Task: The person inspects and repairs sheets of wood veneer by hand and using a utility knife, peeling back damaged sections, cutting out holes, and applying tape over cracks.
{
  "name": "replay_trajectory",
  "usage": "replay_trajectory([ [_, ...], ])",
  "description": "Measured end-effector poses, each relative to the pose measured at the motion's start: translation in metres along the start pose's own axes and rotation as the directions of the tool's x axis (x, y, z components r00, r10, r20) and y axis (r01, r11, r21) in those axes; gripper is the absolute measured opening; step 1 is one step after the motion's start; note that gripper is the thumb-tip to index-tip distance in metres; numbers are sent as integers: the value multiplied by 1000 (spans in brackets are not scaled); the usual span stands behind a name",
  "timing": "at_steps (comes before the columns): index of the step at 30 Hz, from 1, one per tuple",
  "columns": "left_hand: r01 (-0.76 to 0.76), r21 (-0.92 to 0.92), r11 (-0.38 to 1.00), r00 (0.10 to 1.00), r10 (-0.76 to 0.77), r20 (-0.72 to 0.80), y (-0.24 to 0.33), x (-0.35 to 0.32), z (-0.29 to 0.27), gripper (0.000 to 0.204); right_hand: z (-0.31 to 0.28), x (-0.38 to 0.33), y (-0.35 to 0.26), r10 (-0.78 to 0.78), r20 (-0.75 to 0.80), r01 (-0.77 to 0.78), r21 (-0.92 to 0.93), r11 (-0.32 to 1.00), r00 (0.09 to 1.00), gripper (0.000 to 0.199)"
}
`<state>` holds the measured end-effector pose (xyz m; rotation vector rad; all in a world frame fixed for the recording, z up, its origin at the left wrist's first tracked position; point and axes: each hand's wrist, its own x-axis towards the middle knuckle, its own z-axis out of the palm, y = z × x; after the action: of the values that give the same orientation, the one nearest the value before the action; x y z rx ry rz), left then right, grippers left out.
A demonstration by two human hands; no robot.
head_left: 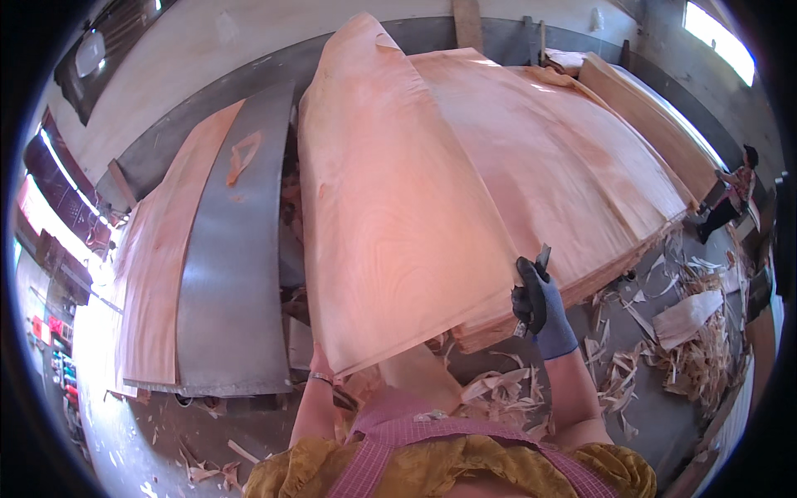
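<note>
A large thin sheet of pale wood veneer [390, 191] lies tilted over a tall stack of veneer sheets [573, 166]. My left hand [320, 358] is under the sheet's near edge, mostly hidden, with a bracelet on the wrist. My right hand [538, 305], in a dark grey glove, is closed on a small dark tool [542, 257] beside the sheet's right edge, just in front of the stack's near corner.
A grey metal table [241, 249] with a veneer sheet [162, 257] on it stands to the left. Veneer scraps [681, 340] litter the floor at right. Another person [730, 199] stands far right by more stacked sheets [656, 116].
</note>
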<state>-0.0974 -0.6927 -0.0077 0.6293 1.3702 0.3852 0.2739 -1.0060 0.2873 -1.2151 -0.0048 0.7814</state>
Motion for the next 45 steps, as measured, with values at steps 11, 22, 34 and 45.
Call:
replay_trajectory([
  [11, 236, -528, 816, 925, -355, -135, -83, 13, 191, 82, -182, 61, -138, -173, -221, 123, -225, 967, 960, 32],
  [22, -210, -662, 720, 977, 171, -125, -64, 40, 363, 18, -287, 207, -254, -284, -226, 140, -496, 857, 932, 49],
  [34, -288, -511, 810, 944, 152, -292, -55, -39, 489, 22, -393, 307, -312, -332, -164, 210, -506, 837, 929, 49],
  [45, -457, -399, 795, 850, 258, -460, -58, -52, 540, 19, -461, 369, -294, -435, -89, 268, -674, 688, 896, 40],
])
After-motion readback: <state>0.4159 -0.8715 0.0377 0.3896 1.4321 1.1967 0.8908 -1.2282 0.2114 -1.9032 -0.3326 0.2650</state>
